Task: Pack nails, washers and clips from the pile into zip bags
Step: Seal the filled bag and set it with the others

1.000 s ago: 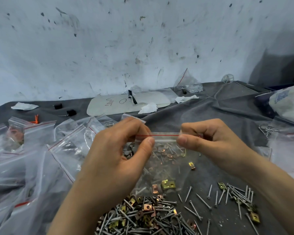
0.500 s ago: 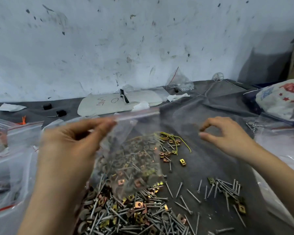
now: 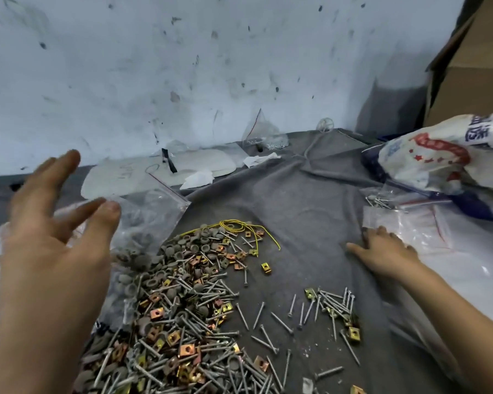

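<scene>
On the grey cloth (image 3: 310,200): a pile (image 3: 182,302) of nails, grey washers and brass-coloured clips is lying at the near left and spreading towards the middle.
Left hand (image 3: 49,243): it is hanging raised over the left side, blurred, with its fingers spread wide and straight, gripping nothing.
Filled zip bag (image 3: 151,220): it is lying just beyond that hand's fingertips at the far-left edge of the pile, with grey washers showing through the plastic. From where I am standing I cannot tell whether the hand is touching it.
Right hand (image 3: 384,251): it is resting palm down on the cloth at the right, fingers loosely splayed and holding nothing, with its fingertips reaching the near edge of the empty bags.
Empty zip bags (image 3: 407,226): they are lying flat, clear with red lines, just beyond the right hand.
Small heap (image 3: 333,308): nails and a few clips are lying apart from the main pile, beside the right forearm.
Yellow wire (image 3: 239,226): it is curling over the far edge of the pile.
Single clip (image 3: 265,268): it is lying alone just right of the pile.
Bag of nails (image 3: 382,199): it is lying beyond the empty bags, beside the printed sack.
Printed sack (image 3: 450,155): it is slumping at the far right, with a cardboard box (image 3: 473,61) standing behind it.
White board (image 3: 154,174): it is lying flat at the foot of the wall, with a crumpled tissue (image 3: 198,179) on its near edge.
</scene>
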`<state>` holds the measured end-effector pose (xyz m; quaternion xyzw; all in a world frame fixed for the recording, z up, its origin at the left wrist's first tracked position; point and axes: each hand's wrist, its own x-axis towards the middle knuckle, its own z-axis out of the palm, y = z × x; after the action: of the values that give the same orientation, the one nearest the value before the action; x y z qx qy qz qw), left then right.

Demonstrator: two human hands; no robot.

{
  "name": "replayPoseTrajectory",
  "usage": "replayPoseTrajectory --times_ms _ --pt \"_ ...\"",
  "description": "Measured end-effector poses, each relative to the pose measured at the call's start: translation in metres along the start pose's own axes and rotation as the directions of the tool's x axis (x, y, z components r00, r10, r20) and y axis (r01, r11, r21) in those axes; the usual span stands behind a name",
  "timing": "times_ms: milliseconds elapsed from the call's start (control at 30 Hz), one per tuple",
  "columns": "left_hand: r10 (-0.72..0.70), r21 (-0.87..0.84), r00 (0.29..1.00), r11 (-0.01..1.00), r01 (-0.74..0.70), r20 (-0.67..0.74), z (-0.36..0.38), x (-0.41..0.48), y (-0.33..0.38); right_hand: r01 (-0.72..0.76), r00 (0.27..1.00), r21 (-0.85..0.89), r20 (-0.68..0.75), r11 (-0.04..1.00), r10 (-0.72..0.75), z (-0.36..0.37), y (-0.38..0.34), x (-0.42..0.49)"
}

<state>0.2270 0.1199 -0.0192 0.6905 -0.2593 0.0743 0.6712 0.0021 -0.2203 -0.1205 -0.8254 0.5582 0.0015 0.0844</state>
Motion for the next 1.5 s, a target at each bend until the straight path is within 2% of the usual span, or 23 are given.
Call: replayPoseTrajectory --times_ms 67,167,233,267,300,367,400,433,467,500,533,567,633,733,800,867,1000,1133,1200,1333,1500 --pt "0.087 -0.002 0.992 0.996 -0.087 0.094 0.003 -0.007 0.003 0.032 0.997 0.059 -0.071 0.998 -0.028 -0.002 0.0 0.002" --pt "0.157 0.032 0.981 0.986 -0.161 0.112 0.009 -0.014 0.004 0.018 0.995 0.225 -0.103 0.974 0.005 -0.007 -0.002 0.0" --pt "0.139 0.013 0.981 0.99 -0.142 0.132 0.011 -0.017 0.006 0.04 0.99 0.267 -0.142 0.963 -0.002 -0.011 -0.006 -0.005" --pt "0.131 0.001 0.981 0.991 -0.133 0.146 0.012 -0.018 0.008 0.091 0.973 0.277 -0.228 0.957 -0.026 -0.013 -0.008 -0.008" --pt "0.125 0.002 0.977 0.992 -0.128 0.174 0.012 -0.019 0.01 0.171 0.933 0.286 -0.354 0.943 -0.061 -0.017 -0.011 -0.012" --pt "0.127 0.012 0.964 0.991 -0.133 0.233 0.013 -0.022 0.011 0.389 0.772 0.299 -0.622 0.871 -0.132 -0.03 -0.021 -0.024" --pt "0.12 0.007 0.96 0.992 -0.126 0.254 0.015 -0.024 0.013 0.481 0.692 0.319 -0.711 0.817 -0.13 -0.04 -0.029 -0.034" --pt "0.115 -0.005 0.953 0.993 -0.119 0.279 0.017 -0.026 0.014 0.549 0.657 0.369 -0.745 0.75 -0.115 -0.052 -0.038 -0.044" --pt "0.106 -0.001 0.946 0.994 -0.111 0.305 0.019 -0.027 0.014 0.6 0.682 0.461 -0.722 0.654 -0.116 -0.063 -0.048 -0.053" --pt "0.103 0.019 0.937 0.993 -0.116 0.334 0.021 -0.029 0.016 0.62 0.74 0.578 -0.655 0.53 -0.152 -0.075 -0.059 -0.063" --pt "0.092 0.027 0.926 0.994 -0.109 0.366 0.023 -0.031 0.018 0.614 0.787 0.69 -0.567 0.383 -0.242 -0.085 -0.071 -0.074" --pt "0.083 0.034 0.915 0.994 -0.105 0.394 0.026 -0.033 0.021 0.593 0.792 0.764 -0.494 0.256 -0.359 -0.095 -0.081 -0.085" --pt "0.068 0.045 0.899 0.994 -0.097 0.433 0.031 -0.038 0.025 0.584 0.692 0.798 -0.396 0.145 -0.603 -0.11 -0.099 -0.102" --pt "0.029 0.023 0.888 0.999 -0.045 0.458 0.035 -0.041 0.027 0.599 0.502 0.791 -0.248 0.126 -0.829 -0.119 -0.119 -0.116" --pt "0.011 0.026 0.88 0.999 -0.026 0.474 0.036 -0.041 0.026 0.593 0.455 0.796 -0.206 0.122 -0.866 -0.121 -0.129 -0.119" --pt "-0.015 0.024 0.876 1.0 0.004 0.482 0.035 -0.04 0.025 0.574 0.447 0.811 -0.194 0.113 -0.873 -0.121 -0.136 -0.12" --pt "-0.075 -0.006 0.854 0.996 0.091 0.515 0.03 -0.039 0.026 0.556 0.463 0.82 -0.17 0.136 -0.87 -0.118 -0.142 -0.118" --pt "-0.182 -0.091 0.815 0.957 0.275 0.55 0.028 -0.036 0.025 0.579 0.618 0.775 -0.213 0.254 -0.757 -0.11 -0.149 -0.117" --pt "-0.213 -0.133 0.812 0.933 0.333 0.543 0.028 -0.036 0.025 0.566 0.639 0.787 -0.231 0.245 -0.734 -0.11 -0.152 -0.121" --pt "-0.187 -0.123 0.833 0.949 0.29 0.521 0.028 -0.036 0.027 0.509 0.569 0.832 -0.131 0.222 -0.812 -0.11 -0.161 -0.133" --pt "-0.13 -0.078 0.868 0.979 0.189 0.479 0.032 -0.038 0.029 0.551 0.61 0.771 -0.112 0.319 -0.784 -0.1 -0.174 -0.14"
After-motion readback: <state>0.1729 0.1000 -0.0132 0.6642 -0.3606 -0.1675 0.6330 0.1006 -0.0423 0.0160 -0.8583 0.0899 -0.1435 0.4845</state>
